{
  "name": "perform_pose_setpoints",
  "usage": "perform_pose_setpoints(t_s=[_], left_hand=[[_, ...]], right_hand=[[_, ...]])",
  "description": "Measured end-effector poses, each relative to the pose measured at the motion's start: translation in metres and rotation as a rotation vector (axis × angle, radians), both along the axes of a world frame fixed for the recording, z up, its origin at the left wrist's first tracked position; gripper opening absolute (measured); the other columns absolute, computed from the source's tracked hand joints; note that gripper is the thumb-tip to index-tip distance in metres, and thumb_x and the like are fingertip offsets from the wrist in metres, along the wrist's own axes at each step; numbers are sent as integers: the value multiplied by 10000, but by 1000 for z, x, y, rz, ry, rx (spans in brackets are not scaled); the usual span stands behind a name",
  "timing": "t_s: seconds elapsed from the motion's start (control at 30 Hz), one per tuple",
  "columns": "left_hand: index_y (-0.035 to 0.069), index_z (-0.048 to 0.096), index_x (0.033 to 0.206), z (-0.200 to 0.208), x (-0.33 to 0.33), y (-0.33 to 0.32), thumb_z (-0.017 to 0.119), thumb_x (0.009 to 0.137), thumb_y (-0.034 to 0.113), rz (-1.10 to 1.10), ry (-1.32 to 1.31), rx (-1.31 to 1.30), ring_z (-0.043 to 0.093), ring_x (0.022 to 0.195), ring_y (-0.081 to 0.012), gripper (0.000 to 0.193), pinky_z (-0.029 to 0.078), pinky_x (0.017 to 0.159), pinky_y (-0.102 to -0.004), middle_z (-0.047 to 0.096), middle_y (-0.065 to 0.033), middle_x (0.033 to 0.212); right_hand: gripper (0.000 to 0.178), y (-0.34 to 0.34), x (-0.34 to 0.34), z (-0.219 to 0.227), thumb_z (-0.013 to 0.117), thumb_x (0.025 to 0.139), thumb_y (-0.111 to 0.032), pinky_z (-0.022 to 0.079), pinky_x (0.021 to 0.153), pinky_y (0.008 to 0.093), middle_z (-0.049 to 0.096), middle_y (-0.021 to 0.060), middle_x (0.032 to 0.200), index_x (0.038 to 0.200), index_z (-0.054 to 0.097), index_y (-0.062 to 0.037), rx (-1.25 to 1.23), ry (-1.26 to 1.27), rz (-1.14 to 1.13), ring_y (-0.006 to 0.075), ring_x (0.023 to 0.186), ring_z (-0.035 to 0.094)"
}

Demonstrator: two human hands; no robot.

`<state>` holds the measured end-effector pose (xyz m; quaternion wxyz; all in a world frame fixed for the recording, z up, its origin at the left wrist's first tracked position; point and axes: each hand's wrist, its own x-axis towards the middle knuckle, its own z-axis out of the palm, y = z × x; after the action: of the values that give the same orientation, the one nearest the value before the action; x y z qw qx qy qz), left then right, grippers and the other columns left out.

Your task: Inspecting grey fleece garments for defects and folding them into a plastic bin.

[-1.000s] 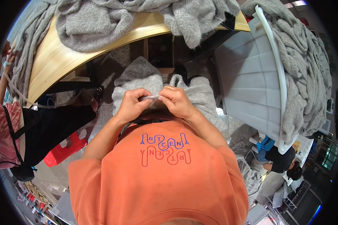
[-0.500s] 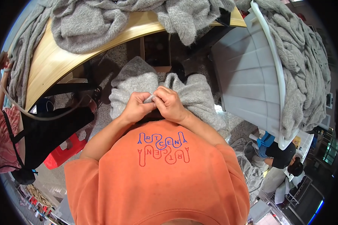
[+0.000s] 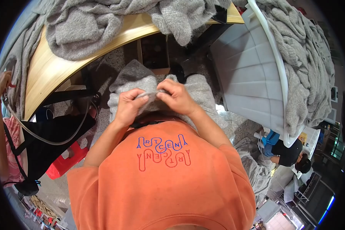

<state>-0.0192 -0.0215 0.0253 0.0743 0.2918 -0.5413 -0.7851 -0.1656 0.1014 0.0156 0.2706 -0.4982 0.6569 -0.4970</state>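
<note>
Left hand farther from right hand, grey knit fabric in both.

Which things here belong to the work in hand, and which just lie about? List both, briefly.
In hand:
left hand, right hand
gray knit cloth pinched between them

Apparently just lying about:
gray knits on the wooden table
gray plastic bin heaped with gray knitwear
red plastic stool

Tub placed right of table; box seen beneath; red stool partly hidden by black cloth.
</note>
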Motion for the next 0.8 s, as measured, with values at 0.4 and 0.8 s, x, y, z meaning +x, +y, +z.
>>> perform_pose_setpoints(t_s=[0.4,0.8], left_hand=[[-15,609,767,-3,14,-27,585,736,5,95,44,124,523,633,-58,44,418,586,-199,607,-25,726],[-9,603,807,8,-1,-10,582,728,-21,73,-46,294,570,663,-90,83,461,646,-223,629,-57,771]], right_hand=[[241,48,-54,-48,650,706,-97,444,657,253,642,35,783,932,624,-19,653,-288,163,88,702,546],[303,32,-8,24,556,660,89,501,623,279,625,123,842,941,622,-4,-51,48,-73,194,730,619]])
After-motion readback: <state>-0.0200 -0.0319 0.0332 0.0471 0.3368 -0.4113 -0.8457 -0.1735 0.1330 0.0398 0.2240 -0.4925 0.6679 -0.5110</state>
